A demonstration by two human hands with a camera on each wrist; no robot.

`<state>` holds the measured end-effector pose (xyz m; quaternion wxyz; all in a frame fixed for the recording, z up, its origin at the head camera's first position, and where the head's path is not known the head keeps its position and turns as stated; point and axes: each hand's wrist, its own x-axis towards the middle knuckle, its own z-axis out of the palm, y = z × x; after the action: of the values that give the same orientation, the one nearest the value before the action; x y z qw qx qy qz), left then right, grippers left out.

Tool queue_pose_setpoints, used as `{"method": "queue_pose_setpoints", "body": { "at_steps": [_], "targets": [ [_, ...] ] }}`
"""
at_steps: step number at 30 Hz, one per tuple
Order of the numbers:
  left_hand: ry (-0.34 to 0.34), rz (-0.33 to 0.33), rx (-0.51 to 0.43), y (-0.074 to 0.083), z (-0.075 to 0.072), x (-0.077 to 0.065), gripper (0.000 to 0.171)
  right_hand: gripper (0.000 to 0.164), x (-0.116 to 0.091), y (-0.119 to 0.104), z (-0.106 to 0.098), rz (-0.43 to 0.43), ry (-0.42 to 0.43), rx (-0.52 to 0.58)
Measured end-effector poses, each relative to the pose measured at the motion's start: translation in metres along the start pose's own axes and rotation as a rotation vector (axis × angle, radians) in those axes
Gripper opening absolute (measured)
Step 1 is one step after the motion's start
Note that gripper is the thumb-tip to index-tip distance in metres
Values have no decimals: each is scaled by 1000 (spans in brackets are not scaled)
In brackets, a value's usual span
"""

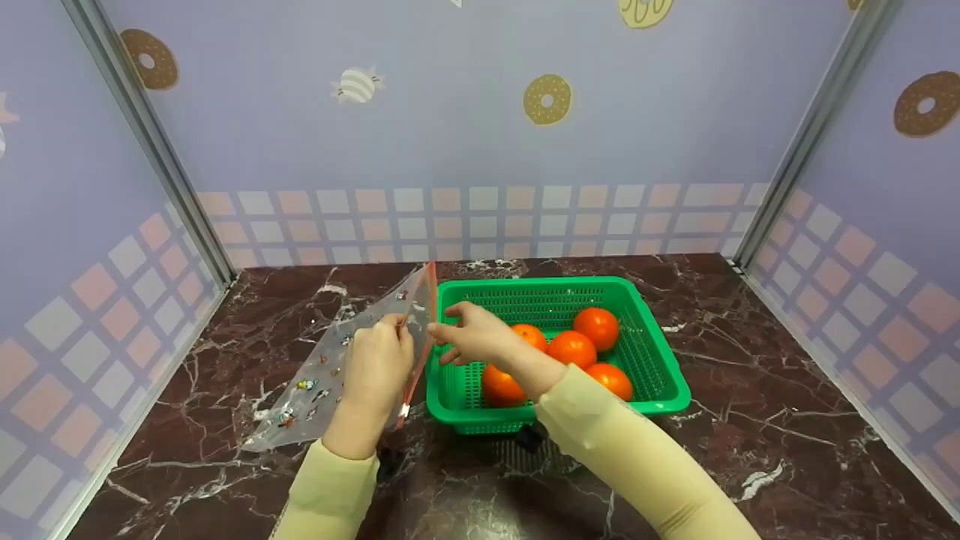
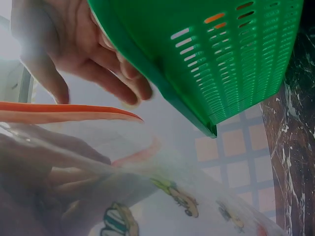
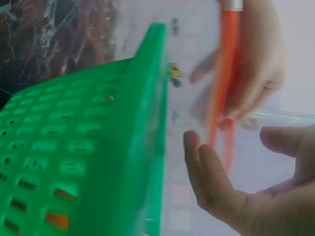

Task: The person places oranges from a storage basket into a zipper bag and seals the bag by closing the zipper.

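Head view: left hand [image 1: 375, 364] clamped on plastic bag [image 1: 322, 386], just left of green basket [image 1: 559, 283] holding orange-red fruit [image 1: 572, 350]. Right hand [image 1: 480, 337] empty, fingers apart, beside bag mouth [image 1: 433, 289]. Probably best: spread mouth wide, hold it steady, clear of basket.

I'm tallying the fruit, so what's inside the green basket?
Five round orange fruits show inside the green basket. The right hand and sleeve cover parts of some; whatever lies beneath them, or under the fruits, cannot be seen.
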<state>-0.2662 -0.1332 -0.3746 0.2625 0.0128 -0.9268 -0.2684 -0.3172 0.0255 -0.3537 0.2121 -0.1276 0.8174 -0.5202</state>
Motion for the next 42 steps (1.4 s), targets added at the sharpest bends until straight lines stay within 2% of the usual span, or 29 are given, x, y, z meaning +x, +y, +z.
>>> {"method": "queue_pose_setpoints", "body": {
  "at_steps": [2,7,8,12,15,18,23,27,30,32,35,39,42],
  "targets": [
    [5,11,1,1,0,-2,23,63,8,-2,6,31,-1,-31],
    [34,45,4,1,0,-5,18,30,18,-5,15,32,7,-131],
    [38,51,3,1,0,-5,16,28,19,-6,16,21,6,-159],
    [69,55,22,-1,-2,-5,9,34,20,-7,17,-9,11,-256],
    [106,32,32,-4,-5,-3,8,35,19,-6,14,1,4,-274],
    [146,11,1,-9,-11,-1,9,34,19,-4,7,22,-6,-263],
    [233,-3,-53,-16,-28,2,8,30,19,-3,-10,73,-19,-297],
    [310,-42,-77,-20,-45,3,10,28,19,-3,-26,122,-31,-405],
    [344,-90,-98,-21,-56,2,12,33,22,1,-38,160,-48,-460],
    [337,-102,-117,-19,-59,1,15,36,24,3,-43,181,-52,-477],
    [306,-66,-137,-16,-56,1,18,34,24,2,-45,187,-47,-485],
    [281,25,-163,-13,-44,3,15,30,24,0,-42,173,-23,-500],
    [268,65,-184,-12,-36,4,14,30,23,-1,-39,162,-9,-491]
  ]
}}
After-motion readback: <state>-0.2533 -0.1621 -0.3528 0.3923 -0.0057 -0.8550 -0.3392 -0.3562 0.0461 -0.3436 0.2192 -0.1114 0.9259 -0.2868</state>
